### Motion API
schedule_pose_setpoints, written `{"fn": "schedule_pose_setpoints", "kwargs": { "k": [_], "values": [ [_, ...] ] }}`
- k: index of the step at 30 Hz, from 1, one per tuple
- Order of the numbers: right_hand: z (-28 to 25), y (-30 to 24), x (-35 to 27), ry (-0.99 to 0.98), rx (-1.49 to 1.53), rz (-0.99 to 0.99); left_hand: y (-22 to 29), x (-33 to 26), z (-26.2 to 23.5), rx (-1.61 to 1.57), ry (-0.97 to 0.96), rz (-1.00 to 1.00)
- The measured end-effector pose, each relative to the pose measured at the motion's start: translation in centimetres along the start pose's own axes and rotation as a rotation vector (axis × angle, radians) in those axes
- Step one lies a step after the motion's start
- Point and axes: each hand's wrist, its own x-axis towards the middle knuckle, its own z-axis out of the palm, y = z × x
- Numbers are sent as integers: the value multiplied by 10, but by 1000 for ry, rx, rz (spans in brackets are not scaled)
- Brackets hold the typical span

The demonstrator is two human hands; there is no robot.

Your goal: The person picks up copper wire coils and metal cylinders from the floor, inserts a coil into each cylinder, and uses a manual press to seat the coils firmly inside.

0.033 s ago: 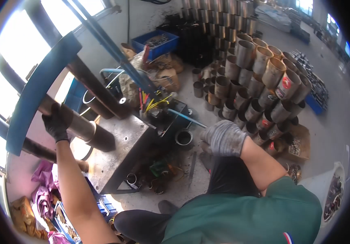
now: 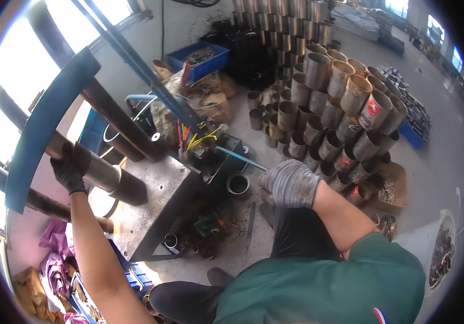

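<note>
My left hand, in a dark glove, is closed against the side of a grey metal cylinder. Part of its fingers is hidden behind the cylinder. That cylinder stands over the machine's steel table, between thick dark posts and below a curved blue plate. A darker round piece sits at the cylinder's lower end. To the right, my right hand, in a grey knitted glove, is wrapped round the near end of a thin blue lever, which runs to a black block beside the table.
Stacked metal tubes fill the right side. Nearby are a cardboard box of small parts and a white bin. Colored handles stick up near the lever's far end. A ring-shaped part lies below it. A blue crate stands behind.
The whole view has shifted slightly, so the scene sits a little farther left. Both hands keep their hold on the cylinder and the lever.
</note>
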Motion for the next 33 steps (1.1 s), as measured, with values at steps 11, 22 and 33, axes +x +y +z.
{"fn": "schedule_pose_setpoints", "kwargs": {
  "k": [11, 22, 33],
  "values": [
    [-1, 7, -10, 2, 27, 76, 8, -1, 25, -87, -113, -182],
    [-1, 5, -8, -8, -4, 59, -2, -12, 30, -324, -166, -155],
    [-2, 1, -8, 34, -32, 61, 51, -43, -3, -574, -100, -262]
  ]
}}
